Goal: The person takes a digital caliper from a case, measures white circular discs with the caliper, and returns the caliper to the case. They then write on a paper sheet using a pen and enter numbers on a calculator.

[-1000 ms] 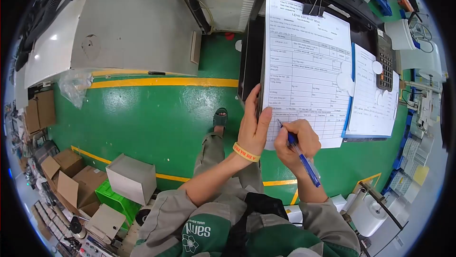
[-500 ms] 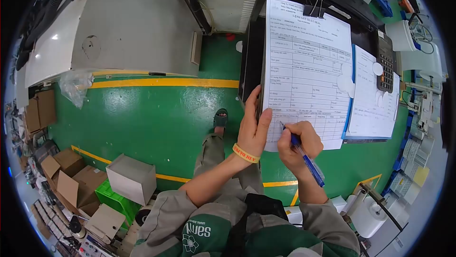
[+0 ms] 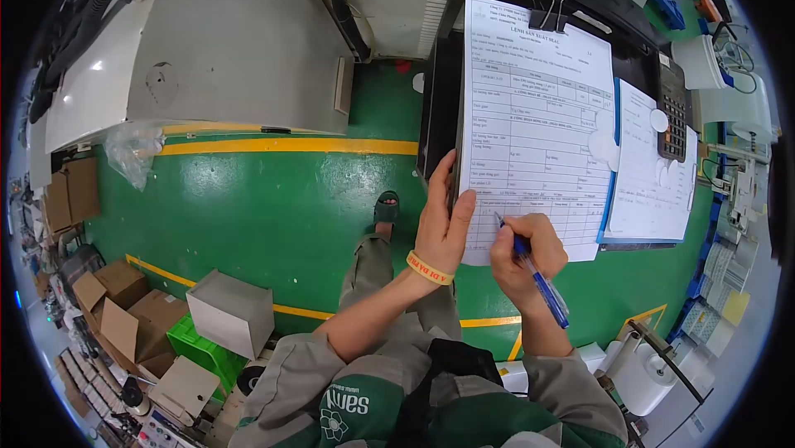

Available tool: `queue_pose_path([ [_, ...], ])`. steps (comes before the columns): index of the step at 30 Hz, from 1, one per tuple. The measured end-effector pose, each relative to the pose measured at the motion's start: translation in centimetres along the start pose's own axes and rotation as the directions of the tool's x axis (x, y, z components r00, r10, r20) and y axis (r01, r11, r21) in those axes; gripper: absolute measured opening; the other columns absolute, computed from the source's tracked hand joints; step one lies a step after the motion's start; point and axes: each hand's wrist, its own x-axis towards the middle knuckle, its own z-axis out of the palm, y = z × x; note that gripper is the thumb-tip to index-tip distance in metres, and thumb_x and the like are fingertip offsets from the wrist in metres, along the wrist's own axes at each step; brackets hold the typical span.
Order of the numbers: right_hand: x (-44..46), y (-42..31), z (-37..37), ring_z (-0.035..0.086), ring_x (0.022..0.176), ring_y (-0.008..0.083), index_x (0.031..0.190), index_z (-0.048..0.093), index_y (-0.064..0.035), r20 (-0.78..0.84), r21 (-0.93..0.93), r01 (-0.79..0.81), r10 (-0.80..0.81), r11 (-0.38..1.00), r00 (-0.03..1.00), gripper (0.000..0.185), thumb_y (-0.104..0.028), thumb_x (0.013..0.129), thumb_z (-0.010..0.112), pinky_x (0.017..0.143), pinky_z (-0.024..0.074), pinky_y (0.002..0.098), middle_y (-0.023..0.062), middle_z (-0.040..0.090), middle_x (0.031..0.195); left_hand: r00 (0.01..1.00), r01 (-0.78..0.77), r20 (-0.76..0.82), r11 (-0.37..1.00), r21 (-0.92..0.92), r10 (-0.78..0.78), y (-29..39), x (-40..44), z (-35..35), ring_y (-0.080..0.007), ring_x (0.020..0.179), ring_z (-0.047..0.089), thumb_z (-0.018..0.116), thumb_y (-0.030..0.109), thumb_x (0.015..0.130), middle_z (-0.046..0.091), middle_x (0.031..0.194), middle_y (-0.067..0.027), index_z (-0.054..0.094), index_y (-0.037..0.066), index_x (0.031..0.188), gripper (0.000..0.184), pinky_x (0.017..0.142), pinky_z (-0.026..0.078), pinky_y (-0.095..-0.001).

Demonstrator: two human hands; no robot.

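A printed form (image 3: 538,142) lies at the edge of a dark surface, held at its top by a black binder clip (image 3: 549,19). My left hand (image 3: 439,228), with a yellow wristband (image 3: 429,269), grips the form's lower left edge, thumb on top and fingers along the side. My right hand (image 3: 530,256) is closed around a blue ballpoint pen (image 3: 545,289). The pen's tip rests at the table rows low on the sheet, where faint handwriting shows.
Right of the form, a blue clipboard (image 3: 611,199) bears another written sheet (image 3: 650,175) and a calculator (image 3: 672,108). A grey cabinet (image 3: 240,42) stands at upper left. Cardboard boxes (image 3: 153,320) and a green crate (image 3: 203,349) sit lower left on the green floor (image 3: 273,208).
My right hand and the pen have shifted slightly right along the row. My left hand stays on the form's edge.
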Motion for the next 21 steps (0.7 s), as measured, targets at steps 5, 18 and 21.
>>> queue_pose_path([
  [5,-0.26,0.2,-0.18,0.055,0.05,0.0212,0.08,0.061,-0.0019,0.023,0.013,-0.01,0.01,1.0,1.0,0.013,0.001,0.068,0.066,0.047,0.0449,0.0285,0.0083,0.056,0.064,1.0,0.007,-0.006,1.0,-0.016,-0.007,-0.38,-0.09,0.03,-0.0254,0.119,0.048,0.046,0.026,0.099,0.044,0.133,-0.0225,0.024,-0.005,0.142,0.058,0.1,0.037,-0.034],
  [18,-0.16,0.16,-0.08,0.055,0.05,0.0222,0.078,0.06,-0.0019,0.032,0.001,0.029,-0.029,1.0,0.999,0.011,0.001,0.068,0.064,0.047,0.0446,0.029,0.008,0.055,0.063,1.0,-0.007,-0.008,1.0,0.006,0.007,-0.27,-0.12,0.12,-0.0249,0.117,0.05,0.046,0.027,0.099,0.047,0.13,-0.0222,0.023,-0.005,0.142,0.058,0.098,0.038,-0.0339],
  [21,-0.22,0.29,-0.12,0.055,0.05,0.0217,0.078,0.06,-0.0017,0.006,-0.004,0.006,-0.006,1.0,1.0,0.01,0.0,0.069,0.064,0.047,0.045,0.0287,0.008,0.055,0.064,1.0,-0.019,-0.014,0.999,0.026,0.02,-0.16,-0.05,0.11,-0.0255,0.115,0.051,0.046,0.028,0.099,0.049,0.127,-0.0224,0.023,-0.005,0.142,0.059,0.098,0.039,-0.0339],
])
